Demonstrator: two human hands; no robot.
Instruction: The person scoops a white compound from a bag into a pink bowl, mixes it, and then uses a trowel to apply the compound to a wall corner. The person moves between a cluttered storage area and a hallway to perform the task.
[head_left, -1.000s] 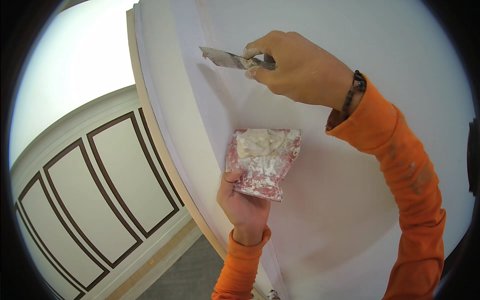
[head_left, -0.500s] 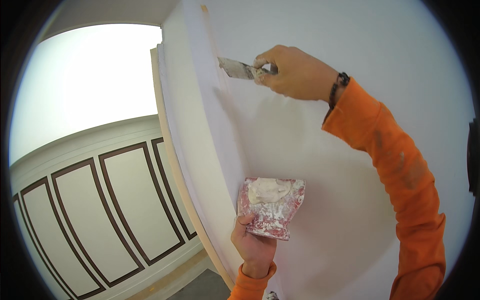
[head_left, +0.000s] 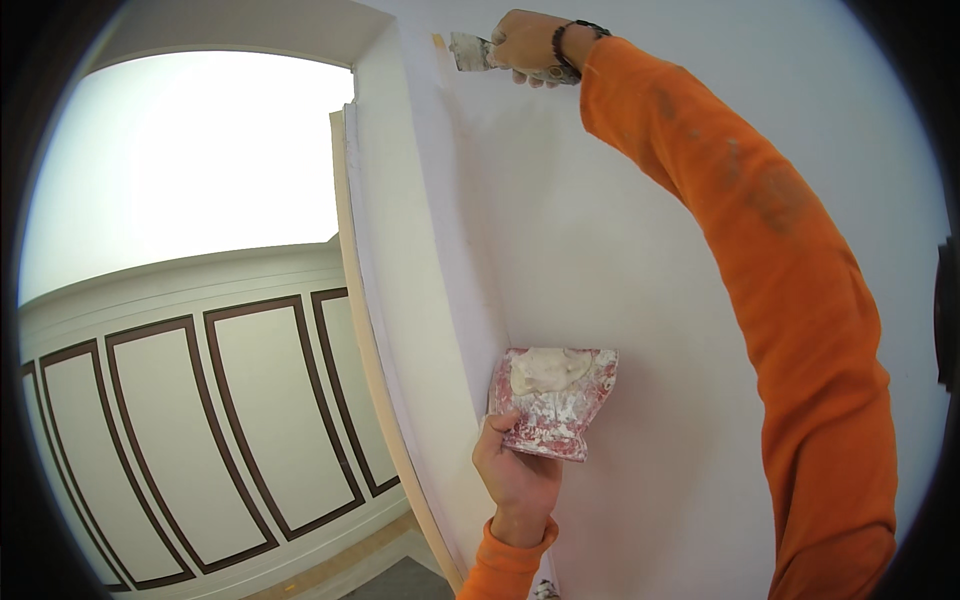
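My right hand (head_left: 530,45) is closed round the handle of a putty knife (head_left: 470,52), high up near the wall's corner edge. The knife's flat blade is smeared with filler and points left, beside a small tan patch (head_left: 438,41) on the wall. Lower down, my left hand (head_left: 518,470) grips a worn red board (head_left: 548,420) by its lower edge, thumb on top. White smears cover the board, and a mound of off-white putty (head_left: 548,371) lies on its upper part.
The white wall (head_left: 640,260) fills the right side and turns at a corner into a narrow white reveal (head_left: 400,210). A tan strip (head_left: 375,330) edges the opening. Beyond it stands a pale wall with dark-framed panels (head_left: 265,400) under a bright area.
My right hand has moved up with the putty knife, toward the top of the corner edge. The tan streak there has shrunk to a small patch. My left hand and the board have risen slightly.
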